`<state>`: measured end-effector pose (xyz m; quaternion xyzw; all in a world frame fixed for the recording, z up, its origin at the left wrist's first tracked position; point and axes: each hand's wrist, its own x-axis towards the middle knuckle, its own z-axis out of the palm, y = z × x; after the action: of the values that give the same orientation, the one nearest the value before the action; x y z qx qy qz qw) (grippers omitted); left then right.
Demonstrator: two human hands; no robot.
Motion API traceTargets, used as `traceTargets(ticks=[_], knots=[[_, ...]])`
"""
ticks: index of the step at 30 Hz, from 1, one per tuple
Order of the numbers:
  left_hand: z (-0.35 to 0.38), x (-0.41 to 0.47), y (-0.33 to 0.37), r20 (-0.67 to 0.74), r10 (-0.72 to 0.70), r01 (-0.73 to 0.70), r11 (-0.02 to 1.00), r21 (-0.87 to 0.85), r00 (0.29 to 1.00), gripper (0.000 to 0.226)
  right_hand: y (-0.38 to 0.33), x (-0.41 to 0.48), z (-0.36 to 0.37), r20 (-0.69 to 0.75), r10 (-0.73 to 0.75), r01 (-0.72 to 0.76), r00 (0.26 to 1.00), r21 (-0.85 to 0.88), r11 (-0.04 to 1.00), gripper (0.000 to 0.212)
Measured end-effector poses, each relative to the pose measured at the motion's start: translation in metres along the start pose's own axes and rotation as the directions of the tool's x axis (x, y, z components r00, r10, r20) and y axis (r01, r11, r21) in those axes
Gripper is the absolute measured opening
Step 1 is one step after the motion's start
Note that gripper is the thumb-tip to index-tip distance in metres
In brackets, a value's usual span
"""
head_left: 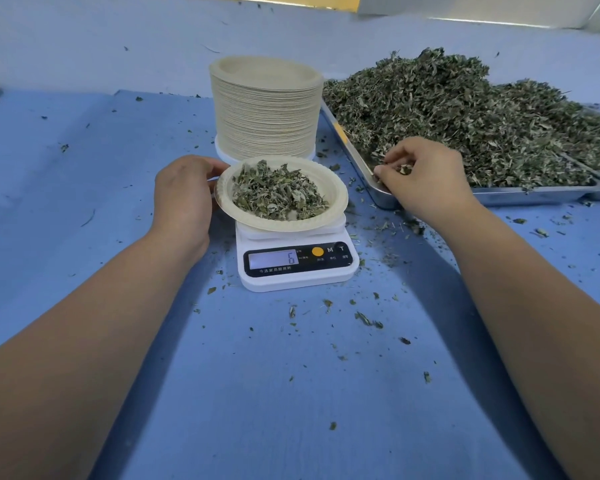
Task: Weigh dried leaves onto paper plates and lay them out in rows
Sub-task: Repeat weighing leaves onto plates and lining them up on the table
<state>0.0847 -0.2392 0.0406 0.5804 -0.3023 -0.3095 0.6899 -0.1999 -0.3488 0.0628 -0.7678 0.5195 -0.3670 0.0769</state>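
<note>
White plastic digital scale, rounded corners, black glossy panel, display reads 6.

On its platform: a round paper plate, cream, matte, fluted rim, shallow bowl. It holds a loose mound of dried leaves, grey-green, curled and crumbly.

Left hand, just left of the scale: fingers curled round the plate's left rim, thumb on top of the edge.

Right hand, right of the scale and a little behind it: fingertips drawn together, pinching a few leaf bits, over the near corner of a steel tray. Tray is shiny, rectangular, with a low lip.

Tray carries a large heap of leaves, coarse and tangled.

Directly behind the scale: a tall stack of plates, same cream paper, edges finely ribbed.

Blue tabletop under the scale, smooth. Leaf crumbs scattered in front of and right of the scale.
</note>
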Motion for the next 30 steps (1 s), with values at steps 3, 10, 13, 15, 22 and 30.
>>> traceTargets(ticks=[3, 10, 13, 15, 22, 30], knots=[[0.0, 0.001, -0.001, 0.005, 0.006, -0.006, 1.0, 0.007, 1.0, 0.032, 0.002, 0.001, 0.0, -0.082, -0.009, 0.009, 0.997, 0.003, 1.0, 0.023], [-0.001, 0.003, -0.001, 0.008, -0.006, 0.006, 1.0, 0.014, 1.0, 0.035, 0.003, 0.002, 0.002, -0.187, 0.008, -0.003, 0.982, 0.023, 1.0, 0.026], [0.0, 0.002, -0.001, 0.012, 0.008, -0.009, 1.0, 0.015, 1.0, 0.036, 0.003, 0.003, 0.001, -0.192, 0.021, -0.022, 0.981, -0.002, 1.0, 0.022], [-0.001, 0.002, -0.001, 0.011, 0.01, -0.01, 1.0, 0.009, 1.0, 0.035, 0.001, 0.003, 0.001, -0.191, 0.017, -0.022, 0.981, -0.023, 1.0, 0.02], [-0.002, 0.007, -0.004, 0.007, -0.011, 0.011, 1.0, 0.026, 1.0, 0.035, -0.004, 0.002, 0.002, -0.186, -0.008, 0.006, 0.983, -0.008, 1.0, 0.011], [-0.001, 0.005, -0.003, 0.006, -0.002, 0.002, 1.0, 0.017, 1.0, 0.037, -0.008, -0.001, 0.002, -0.246, 0.006, 0.015, 0.969, 0.082, 0.997, 0.013]])
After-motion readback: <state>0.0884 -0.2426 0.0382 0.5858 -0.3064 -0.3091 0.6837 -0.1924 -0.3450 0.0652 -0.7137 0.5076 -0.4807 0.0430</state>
